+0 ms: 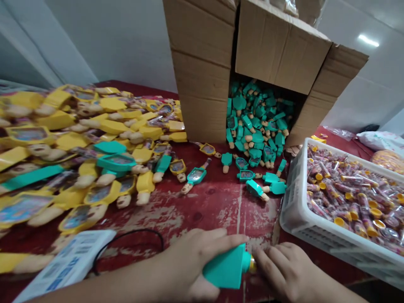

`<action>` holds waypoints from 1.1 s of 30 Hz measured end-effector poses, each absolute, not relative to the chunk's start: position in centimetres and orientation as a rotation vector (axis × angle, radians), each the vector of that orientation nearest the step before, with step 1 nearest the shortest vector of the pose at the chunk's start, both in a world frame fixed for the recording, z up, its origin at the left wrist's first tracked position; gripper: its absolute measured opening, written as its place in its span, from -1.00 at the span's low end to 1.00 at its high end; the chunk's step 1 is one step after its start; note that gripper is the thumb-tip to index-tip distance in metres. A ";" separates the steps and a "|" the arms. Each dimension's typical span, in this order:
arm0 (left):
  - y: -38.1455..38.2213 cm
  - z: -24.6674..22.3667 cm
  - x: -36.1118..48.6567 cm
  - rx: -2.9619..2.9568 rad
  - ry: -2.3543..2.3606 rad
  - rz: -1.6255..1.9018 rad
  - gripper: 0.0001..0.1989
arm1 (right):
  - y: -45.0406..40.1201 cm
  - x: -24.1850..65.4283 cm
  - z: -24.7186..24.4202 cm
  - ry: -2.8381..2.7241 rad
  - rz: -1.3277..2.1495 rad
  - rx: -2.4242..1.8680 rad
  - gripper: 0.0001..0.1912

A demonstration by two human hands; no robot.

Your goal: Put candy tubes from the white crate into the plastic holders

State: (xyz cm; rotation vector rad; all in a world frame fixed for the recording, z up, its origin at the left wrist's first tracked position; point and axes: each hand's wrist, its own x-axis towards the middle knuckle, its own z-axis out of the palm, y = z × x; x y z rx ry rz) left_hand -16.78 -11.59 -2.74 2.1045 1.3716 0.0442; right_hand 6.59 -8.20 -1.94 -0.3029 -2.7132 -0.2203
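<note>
Low in the middle, my left hand (197, 259) is closed around a green plastic toy case (226, 268) with a short neck pointing right. A yellow-ended tube (252, 264) shows at that neck, and the bent fingers of my right hand (285, 269) are closed on it; they hide most of the tube. Beyond my hands, several green toy cases (255, 188) with beige figure parts lie on the red table (202, 210). More green ones (257, 130) spill from an open cardboard box (202, 84).
Yellow toy cases (104, 126) are heaped on the left, a few green ones among them. At the right stands a white plastic basket (334, 235) full of small wrapped tubes with yellow caps. A printed white card (67, 263) and a black cord (129, 232) lie near my left forearm.
</note>
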 end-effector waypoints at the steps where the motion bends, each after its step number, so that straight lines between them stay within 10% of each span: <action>1: -11.7 -2.8 -16.7 2.132 1.353 0.031 -0.20 | -8.4 6.7 -2.2 -2.711 -0.199 -0.303 -0.67; 33: -14.1 -3.8 -15.6 2.528 1.369 -0.102 -0.11 | -11.1 6.2 -4.6 -2.245 1.161 -0.832 -0.59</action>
